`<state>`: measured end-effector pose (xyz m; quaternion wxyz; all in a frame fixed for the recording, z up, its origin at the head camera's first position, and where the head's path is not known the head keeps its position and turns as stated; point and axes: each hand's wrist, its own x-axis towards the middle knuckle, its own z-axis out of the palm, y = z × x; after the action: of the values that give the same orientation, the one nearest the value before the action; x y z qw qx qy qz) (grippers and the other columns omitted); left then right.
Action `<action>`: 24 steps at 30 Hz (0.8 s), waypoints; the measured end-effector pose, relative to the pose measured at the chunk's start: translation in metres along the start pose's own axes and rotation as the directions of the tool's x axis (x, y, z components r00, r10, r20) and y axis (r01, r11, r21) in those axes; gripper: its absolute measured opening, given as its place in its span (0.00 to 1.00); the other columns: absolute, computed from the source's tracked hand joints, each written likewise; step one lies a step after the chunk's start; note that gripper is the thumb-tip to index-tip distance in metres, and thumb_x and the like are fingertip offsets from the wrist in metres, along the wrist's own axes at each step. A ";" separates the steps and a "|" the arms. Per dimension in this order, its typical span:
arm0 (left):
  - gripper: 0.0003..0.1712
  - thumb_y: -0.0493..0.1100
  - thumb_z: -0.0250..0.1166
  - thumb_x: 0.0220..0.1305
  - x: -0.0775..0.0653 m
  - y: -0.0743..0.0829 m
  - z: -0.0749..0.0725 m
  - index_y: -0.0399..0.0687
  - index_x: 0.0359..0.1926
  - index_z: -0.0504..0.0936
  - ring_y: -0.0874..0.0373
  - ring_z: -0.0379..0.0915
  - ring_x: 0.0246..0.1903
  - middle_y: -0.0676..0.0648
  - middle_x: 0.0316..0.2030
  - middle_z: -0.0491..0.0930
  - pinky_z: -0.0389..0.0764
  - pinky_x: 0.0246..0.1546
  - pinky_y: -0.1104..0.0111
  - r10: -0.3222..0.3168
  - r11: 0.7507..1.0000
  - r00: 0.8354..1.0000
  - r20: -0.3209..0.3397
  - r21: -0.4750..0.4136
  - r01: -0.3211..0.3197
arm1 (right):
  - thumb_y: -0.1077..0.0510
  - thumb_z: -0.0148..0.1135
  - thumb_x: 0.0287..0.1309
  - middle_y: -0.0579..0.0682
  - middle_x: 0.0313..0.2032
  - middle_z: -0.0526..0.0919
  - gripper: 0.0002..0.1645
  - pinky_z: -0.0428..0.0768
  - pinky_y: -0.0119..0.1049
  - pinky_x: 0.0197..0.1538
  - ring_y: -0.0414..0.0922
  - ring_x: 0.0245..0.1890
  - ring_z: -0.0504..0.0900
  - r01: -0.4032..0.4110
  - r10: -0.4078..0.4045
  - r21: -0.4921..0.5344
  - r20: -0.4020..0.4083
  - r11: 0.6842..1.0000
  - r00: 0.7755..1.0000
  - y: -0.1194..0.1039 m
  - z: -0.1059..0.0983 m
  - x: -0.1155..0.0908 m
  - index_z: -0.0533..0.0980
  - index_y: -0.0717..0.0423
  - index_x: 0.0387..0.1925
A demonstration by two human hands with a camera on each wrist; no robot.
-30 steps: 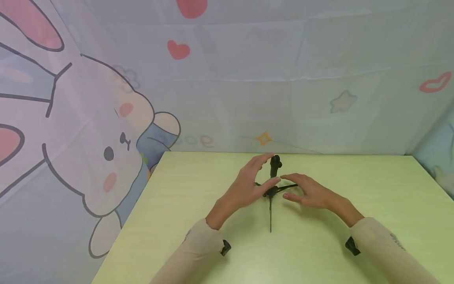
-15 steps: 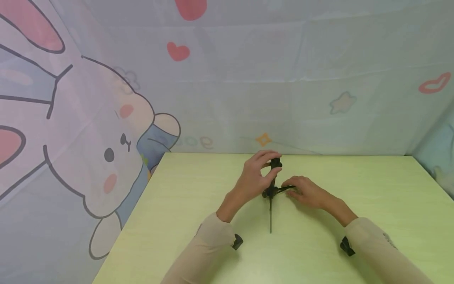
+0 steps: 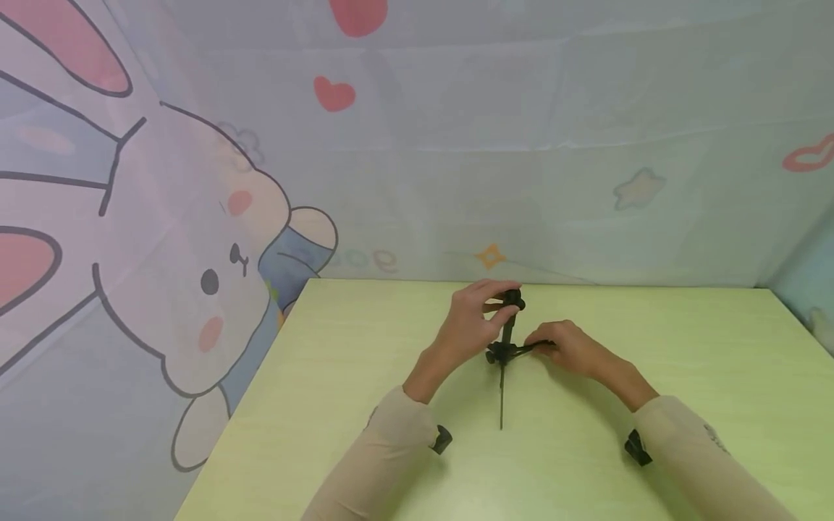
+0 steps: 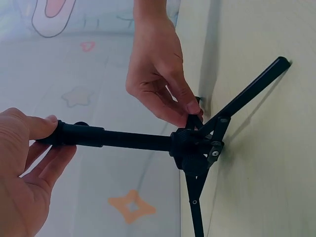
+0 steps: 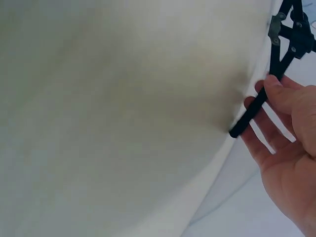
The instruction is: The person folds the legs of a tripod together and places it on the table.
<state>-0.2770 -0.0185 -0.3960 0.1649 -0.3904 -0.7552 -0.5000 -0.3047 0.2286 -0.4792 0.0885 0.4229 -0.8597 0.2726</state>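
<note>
A small black tripod [image 3: 502, 352] stands upright on the table with its legs spread. My left hand [image 3: 464, 323] pinches the top of its centre column [image 4: 81, 134] between thumb and fingers. Lower down, my right hand [image 3: 570, 351] pinches one leg [image 5: 256, 106], thumb on one side and fingers on the other. Another leg [image 4: 252, 94] reaches out to the table in the left wrist view, and a third leg [image 4: 196, 207] runs off the bottom of that view. Hinged braces join the legs to the hub [image 4: 190, 148].
The pale yellow-green table [image 3: 365, 333] ends at a hanging cloth [image 3: 443, 181] printed with a rabbit, hearts and stars. Black wrist-worn devices [image 3: 441, 439] show at both beige sleeves, close above the tabletop.
My left hand has moved up from beside the tripod and now pinches the column's top. My right fingers have closed from around the leg into a pinch on it.
</note>
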 end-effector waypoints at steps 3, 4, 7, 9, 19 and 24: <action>0.18 0.28 0.69 0.67 0.001 0.002 -0.001 0.33 0.57 0.83 0.47 0.85 0.48 0.38 0.49 0.83 0.83 0.47 0.76 -0.006 1.000 1.000 0.020 0.006 0.006 | 0.79 0.67 0.57 0.52 0.38 0.89 0.14 0.86 0.46 0.42 0.52 0.39 0.88 0.020 -0.019 -0.022 0.051 1.000 0.998 -0.001 -0.006 0.000 0.87 0.63 0.40; 0.18 0.28 0.69 0.67 0.001 0.003 -0.001 0.33 0.57 0.83 0.47 0.85 0.48 0.38 0.49 0.83 0.83 0.47 0.76 -0.007 1.000 1.000 0.024 0.007 0.007 | 0.79 0.66 0.56 0.53 0.37 0.89 0.14 0.86 0.46 0.42 0.52 0.39 0.88 0.025 -0.023 -0.027 0.066 0.999 0.998 0.000 -0.008 0.000 0.87 0.64 0.40; 0.18 0.28 0.69 0.67 0.002 0.005 -0.002 0.32 0.57 0.83 0.48 0.84 0.47 0.38 0.50 0.83 0.83 0.47 0.77 -0.006 1.000 0.999 0.033 0.013 0.006 | 0.81 0.66 0.55 0.53 0.36 0.89 0.15 0.87 0.45 0.41 0.52 0.38 0.88 0.048 -0.044 -0.054 0.084 0.997 0.996 0.001 -0.010 0.000 0.87 0.64 0.39; 0.18 0.28 0.69 0.67 0.002 0.006 -0.002 0.32 0.57 0.83 0.48 0.84 0.47 0.38 0.50 0.83 0.82 0.47 0.77 -0.010 1.000 0.999 0.039 0.028 0.009 | 0.81 0.67 0.54 0.53 0.36 0.89 0.15 0.87 0.44 0.40 0.51 0.37 0.88 0.071 -0.065 -0.073 0.081 0.995 0.995 0.003 -0.009 -0.001 0.87 0.64 0.38; 0.17 0.28 0.70 0.66 0.005 0.006 -0.002 0.31 0.55 0.82 0.49 0.83 0.47 0.38 0.49 0.83 0.82 0.43 0.80 -0.001 0.996 0.997 0.071 0.093 -0.006 | 0.81 0.64 0.56 0.47 0.29 0.78 0.15 0.79 0.37 0.34 0.39 0.30 0.74 0.117 -0.103 -0.174 0.089 0.978 0.991 0.005 -0.001 -0.003 0.85 0.61 0.36; 0.16 0.26 0.68 0.66 0.004 0.009 -0.004 0.30 0.55 0.82 0.48 0.83 0.48 0.38 0.50 0.83 0.82 0.42 0.80 -0.003 0.995 0.996 0.087 0.103 -0.006 | 0.82 0.65 0.54 0.47 0.29 0.77 0.17 0.78 0.35 0.33 0.38 0.30 0.72 0.156 -0.150 -0.180 0.047 0.971 0.988 0.003 0.003 -0.006 0.85 0.61 0.36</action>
<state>-0.2732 -0.0191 -0.3863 0.1522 -0.4035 -0.7861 -0.4428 -0.3030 0.2323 -0.4855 0.1335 0.4824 -0.8473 0.1778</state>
